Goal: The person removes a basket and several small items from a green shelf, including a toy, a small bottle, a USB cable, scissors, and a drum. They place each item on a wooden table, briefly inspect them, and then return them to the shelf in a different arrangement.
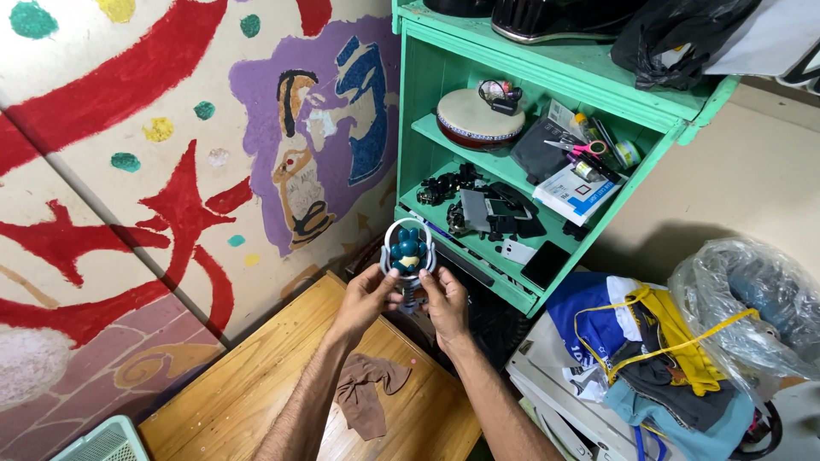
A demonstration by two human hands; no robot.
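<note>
Both hands, left (363, 299) and right (446, 300), grip a blue toy (408, 252) just before the green shelf edge (478, 260).

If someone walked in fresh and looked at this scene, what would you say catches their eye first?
Probably the small teal figure toy in a white ring, held up at centre by the left hand and right hand above a wooden table. Behind it on the left spreads a painted wall mural of red swirls and a purple patch. To the right stands a mint-green shelf crowded with a small drum, scissors and gadgets.
</note>
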